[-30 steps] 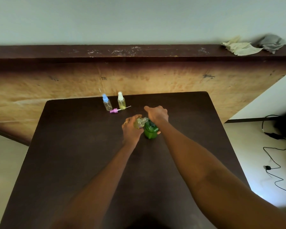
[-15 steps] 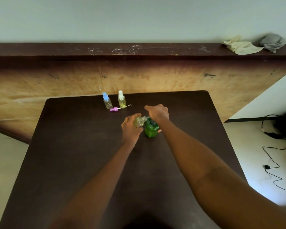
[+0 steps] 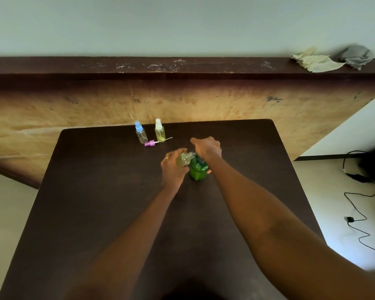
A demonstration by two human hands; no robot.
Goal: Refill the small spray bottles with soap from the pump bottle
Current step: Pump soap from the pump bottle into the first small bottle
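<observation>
Hardly anything moved in that last second. My left hand stayed wrapped round the open bottle, which it held tipped with its mouth against the spout of the green pump bottle, near the middle of the table. My right hand stayed on top of the pump, fingers curled over the head and clamped there. The pose held steady, so I read it as mid-fill: soap going in, stroke by stroke. From this angle I couldn't tell whether the pump was actually pressed down, nor how full the little bottle was; it looked yellowish, possibly partly filled.

Further back and to the left stood the blue-capped bottle and, just right of it, the white-capped bottle, both upright and closed. The purple spray top lay on its side right in front of them, its tube pointing right. I took it for the cap of the bottle in hand.

Nothing stood between my hands and those bottles. Two cloths sat on the far ledge, and a cable trailed on the floor at right, well clear.
</observation>
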